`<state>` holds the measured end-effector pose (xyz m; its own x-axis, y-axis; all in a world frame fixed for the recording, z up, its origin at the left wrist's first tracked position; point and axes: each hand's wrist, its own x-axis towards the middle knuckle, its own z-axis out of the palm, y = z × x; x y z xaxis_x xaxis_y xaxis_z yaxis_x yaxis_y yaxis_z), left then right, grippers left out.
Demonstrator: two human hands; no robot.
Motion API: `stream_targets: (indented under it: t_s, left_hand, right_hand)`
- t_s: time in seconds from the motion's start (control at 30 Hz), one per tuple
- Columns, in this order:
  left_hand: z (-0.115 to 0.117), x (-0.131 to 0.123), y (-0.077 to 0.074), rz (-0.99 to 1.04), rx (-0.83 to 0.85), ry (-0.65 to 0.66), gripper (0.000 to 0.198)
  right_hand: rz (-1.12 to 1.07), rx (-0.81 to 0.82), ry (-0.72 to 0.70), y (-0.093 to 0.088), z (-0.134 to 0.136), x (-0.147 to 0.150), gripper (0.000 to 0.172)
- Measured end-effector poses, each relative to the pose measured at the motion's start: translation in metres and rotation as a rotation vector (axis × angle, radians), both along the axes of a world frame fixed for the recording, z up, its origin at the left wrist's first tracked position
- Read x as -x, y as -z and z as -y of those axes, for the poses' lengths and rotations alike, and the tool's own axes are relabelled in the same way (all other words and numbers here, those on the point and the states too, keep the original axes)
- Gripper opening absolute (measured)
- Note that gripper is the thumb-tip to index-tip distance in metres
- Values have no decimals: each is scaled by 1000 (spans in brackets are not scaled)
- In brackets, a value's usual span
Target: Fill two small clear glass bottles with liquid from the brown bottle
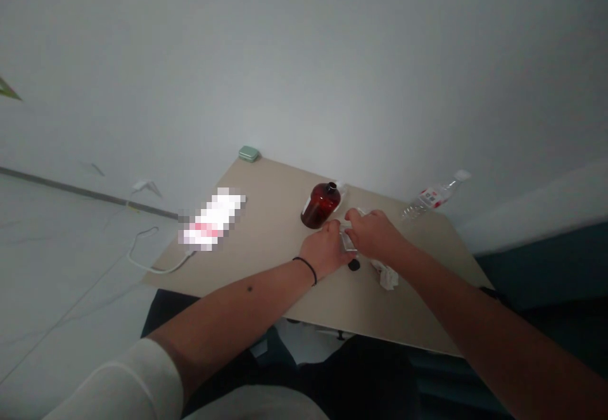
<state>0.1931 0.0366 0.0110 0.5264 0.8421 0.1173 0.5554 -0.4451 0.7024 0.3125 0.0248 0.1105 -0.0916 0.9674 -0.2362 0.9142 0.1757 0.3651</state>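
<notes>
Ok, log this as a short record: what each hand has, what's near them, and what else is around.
left hand: holding a small shiny packet
right hand: on the same packet, from above
near hands: amber glass bottle, small black disc, crumpled tissue
rest: beige board, plastic water bottle, green tin, white cable

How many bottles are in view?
2. A dark amber glass bottle stands on the beige tabletop, beyond the left hand and right hand; a clear plastic bottle lies at the tabletop's far right edge. More could hide behind the hands.
</notes>
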Motion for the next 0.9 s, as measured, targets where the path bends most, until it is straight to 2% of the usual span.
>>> stream_targets:
  t_s: [0.17, 0.23, 0.33, 0.43, 0.57, 0.73, 0.9]
  left_hand:
    - [9, 6, 3, 11, -66, 8, 79]
    - [11, 11, 4, 58, -129, -6, 80]
    - [7, 21, 6, 171, -211, -66, 63]
    - [-3, 31, 7, 242, -210, -169, 47]
    - [-19, 39, 11, 357, -229, -254, 40]
    - [-35, 41, 22, 493, -345, -377, 49]
    - [-45, 36, 29, 448, -403, -430, 70]
  right_hand:
    - [-90, -27, 112, 0, -1, -15, 36]
    - [-123, -48, 193, -1, -6, -25, 38]
    - [-175, -89, 332, 2, -23, -42, 37]
    - [-230, -134, 445, 8, -46, -56, 37]
    - [-300, -179, 533, 17, -76, -68, 40]
    - [-383, -214, 568, 24, -102, -76, 40]
    - [-472, -252, 560, 25, -111, -77, 42]
